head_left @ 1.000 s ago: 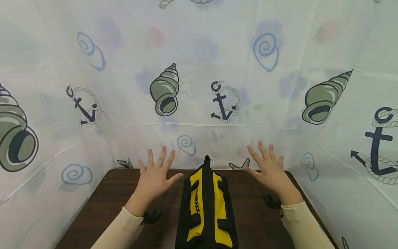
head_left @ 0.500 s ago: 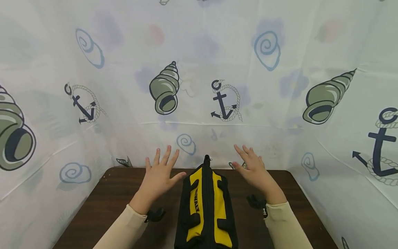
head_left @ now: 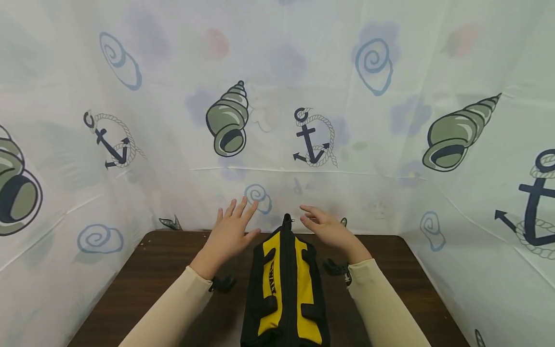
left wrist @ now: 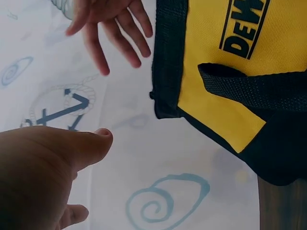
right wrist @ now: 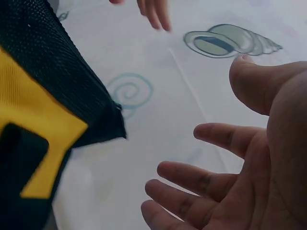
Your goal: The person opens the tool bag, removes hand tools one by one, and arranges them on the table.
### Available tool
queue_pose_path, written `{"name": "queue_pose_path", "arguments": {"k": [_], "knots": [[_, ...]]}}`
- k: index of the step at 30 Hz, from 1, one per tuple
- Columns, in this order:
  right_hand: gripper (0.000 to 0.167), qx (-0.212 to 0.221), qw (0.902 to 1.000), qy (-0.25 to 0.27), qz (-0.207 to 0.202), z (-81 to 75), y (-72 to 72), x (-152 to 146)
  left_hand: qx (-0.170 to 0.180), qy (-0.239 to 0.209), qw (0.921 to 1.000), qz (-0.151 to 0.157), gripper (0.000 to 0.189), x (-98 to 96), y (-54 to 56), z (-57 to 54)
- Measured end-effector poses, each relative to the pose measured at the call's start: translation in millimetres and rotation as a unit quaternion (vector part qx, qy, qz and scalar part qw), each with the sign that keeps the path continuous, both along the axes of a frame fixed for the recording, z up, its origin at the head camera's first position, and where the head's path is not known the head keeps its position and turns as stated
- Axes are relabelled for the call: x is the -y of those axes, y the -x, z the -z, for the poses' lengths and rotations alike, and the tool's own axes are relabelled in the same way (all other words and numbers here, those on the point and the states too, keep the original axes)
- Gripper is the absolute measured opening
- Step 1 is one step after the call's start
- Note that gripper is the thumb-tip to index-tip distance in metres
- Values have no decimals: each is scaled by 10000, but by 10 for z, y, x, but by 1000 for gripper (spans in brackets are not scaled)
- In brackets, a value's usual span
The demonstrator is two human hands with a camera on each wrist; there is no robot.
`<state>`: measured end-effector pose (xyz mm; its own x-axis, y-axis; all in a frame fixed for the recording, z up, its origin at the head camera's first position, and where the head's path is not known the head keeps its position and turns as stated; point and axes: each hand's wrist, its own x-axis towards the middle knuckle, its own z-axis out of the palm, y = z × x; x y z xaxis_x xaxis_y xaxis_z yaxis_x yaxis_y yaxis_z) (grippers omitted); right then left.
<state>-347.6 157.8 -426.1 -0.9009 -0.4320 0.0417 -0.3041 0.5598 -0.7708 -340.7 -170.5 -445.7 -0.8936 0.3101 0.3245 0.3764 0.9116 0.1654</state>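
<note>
A black and yellow zippered tool bag stands lengthwise on the brown table, closed along its top. Its zipper pull sticks up at the far end. My left hand is spread in the air left of the bag's far end. On the other side my right hand reaches in toward the zipper pull, fingers extended and apart from it. The left wrist view shows the bag's side with a black strap handle and lettering. Both hands hold nothing.
The dark wood-grain table spreads on both sides of the bag. White fabric printed with shells and anchors hangs behind and at both sides. Each wrist wears a black strap-on device.
My right hand has moved left, toward the bag's far end, and turned sideways. My left hand has shifted slightly right. The bag stays in place.
</note>
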Motion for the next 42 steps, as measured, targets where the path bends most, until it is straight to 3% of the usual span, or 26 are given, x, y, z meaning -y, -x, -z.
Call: {"name": "queue_pose_path", "arguments": {"k": [5,11,17,24,27,32,38,42], "knots": [[58,264,9992,66,300,103,139,165,344,-142,9993,48,81,-176,187,37],[50,791,9920,769,618,259,253,311,606,-370,9974,118,71,-396,390,110],[42,1008,9830,1366,694,390,306,405,947,-574,9904,822,61,-547,566,161],[24,706,9761,1807,978,483,385,446,1515,-1285,9688,1481,51,-608,734,209],[16,549,9764,1779,1093,506,411,449,1592,-1466,9629,1612,35,-611,799,252],[14,470,9780,1648,1190,513,427,478,1568,-1517,9605,1727,19,-585,897,313],[12,95,9873,1059,1184,502,374,512,1667,-1749,9507,1945,7,-585,1001,390],[12,-31,9896,918,1110,489,328,522,1439,-1778,9544,1919,9,-602,1057,413]]}}
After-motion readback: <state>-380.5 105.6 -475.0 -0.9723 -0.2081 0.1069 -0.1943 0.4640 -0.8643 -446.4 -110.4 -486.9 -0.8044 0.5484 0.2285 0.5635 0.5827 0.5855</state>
